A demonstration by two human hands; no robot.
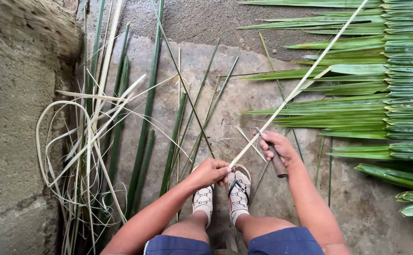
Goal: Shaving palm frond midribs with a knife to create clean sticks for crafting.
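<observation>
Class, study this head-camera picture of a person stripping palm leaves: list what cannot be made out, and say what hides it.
- Knife blade: too thin and small; the right hand covers most of the handle.
- Near end of the pale midrib: buried in the left hand.
- Green leaf pile: cut off by the right edge.
- Far tip of the midrib: cut off by the top edge.
- Sandalled feet: partly behind the left hand.

Long pale leaf midrib (301, 85) slants up-right w/ lower end pinched; wood-handled knife (273, 156) gripped upright beside it.
</observation>
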